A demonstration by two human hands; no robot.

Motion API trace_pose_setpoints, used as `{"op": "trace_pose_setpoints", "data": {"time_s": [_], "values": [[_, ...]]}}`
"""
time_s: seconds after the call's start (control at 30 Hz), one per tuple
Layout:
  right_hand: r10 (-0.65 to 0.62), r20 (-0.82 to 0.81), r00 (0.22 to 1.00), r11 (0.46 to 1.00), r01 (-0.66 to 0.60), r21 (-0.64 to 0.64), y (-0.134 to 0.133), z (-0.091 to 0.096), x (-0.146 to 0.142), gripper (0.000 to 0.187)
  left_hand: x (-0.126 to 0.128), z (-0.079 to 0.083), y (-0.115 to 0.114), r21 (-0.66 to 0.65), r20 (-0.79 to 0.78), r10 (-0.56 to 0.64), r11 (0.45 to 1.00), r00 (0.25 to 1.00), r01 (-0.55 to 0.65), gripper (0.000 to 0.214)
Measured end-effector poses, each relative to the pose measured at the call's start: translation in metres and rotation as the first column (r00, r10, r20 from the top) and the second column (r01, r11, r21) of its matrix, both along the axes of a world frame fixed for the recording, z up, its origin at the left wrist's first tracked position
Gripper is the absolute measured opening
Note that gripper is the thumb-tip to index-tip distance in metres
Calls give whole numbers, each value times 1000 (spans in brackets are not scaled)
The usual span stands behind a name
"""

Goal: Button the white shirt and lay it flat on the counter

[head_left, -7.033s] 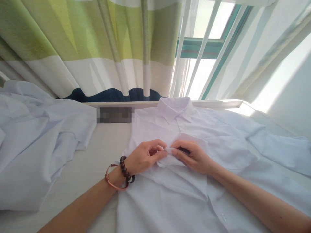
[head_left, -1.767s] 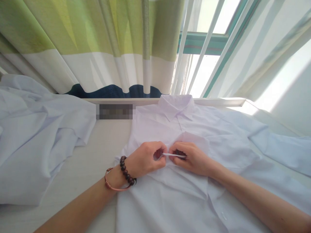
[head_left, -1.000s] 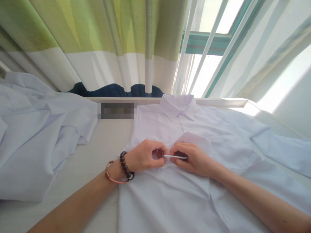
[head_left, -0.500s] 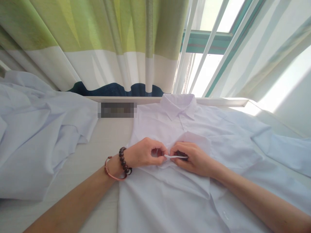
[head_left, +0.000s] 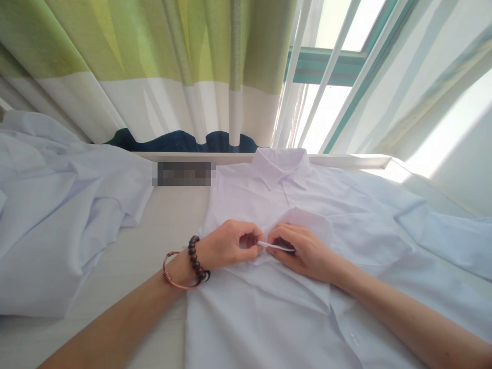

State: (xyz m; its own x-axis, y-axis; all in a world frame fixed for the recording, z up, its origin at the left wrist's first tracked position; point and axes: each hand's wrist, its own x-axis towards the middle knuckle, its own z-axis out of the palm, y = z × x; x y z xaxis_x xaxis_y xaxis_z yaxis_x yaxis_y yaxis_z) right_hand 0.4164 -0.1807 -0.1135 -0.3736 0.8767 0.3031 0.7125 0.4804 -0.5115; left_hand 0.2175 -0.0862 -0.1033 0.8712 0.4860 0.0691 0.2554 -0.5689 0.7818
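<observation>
A white collared shirt (head_left: 261,323) lies spread front up, its collar (head_left: 282,166) at the far edge. Over the middle of its front, my left hand (head_left: 234,242) pinches the shirt's placket with thumb and index finger. My right hand (head_left: 302,251) grips the same strip of fabric from the other side, fingertips close to those of the left. A folded edge of the placket (head_left: 277,247) shows between the two hands. Any button there is hidden by the fingers. Below the hands the front is rumpled, and the lower placket lies loose to the right.
More white cloth (head_left: 49,215) is heaped on the left of the pale surface (head_left: 154,256). A blurred dark rectangle (head_left: 184,174) sits near the back ledge (head_left: 353,161). Green and white curtains (head_left: 172,66) hang behind, with white window bars (head_left: 323,77) on the right.
Both hands stay at the placket with only slight finger movement. The pinched edge between them is tilted a little more. The whole view has shifted marginally.
</observation>
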Motion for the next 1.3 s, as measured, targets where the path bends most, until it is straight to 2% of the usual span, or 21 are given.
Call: {"op": "trace_pose_setpoints", "data": {"time_s": [0.37,0.73,1.1,1.3], "values": [[-15,24,1000,1000,15,19,0,0,-3,8,2,-2,-2,29,32,9,1000,999,-10,13],[-31,64,997,986,21,164,0,-6,-4,13,2,-2,-2,26,17,25,999,1000,-25,12],[-20,55,998,989,12,146,-1,-4,-3,10,3,-3,-7,197,12,-26,980,1000,23,12],[-16,47,999,992,10,123,1,-4,-3,9,2,-4,-7,234,0,-32,972,999,31,11]]}}
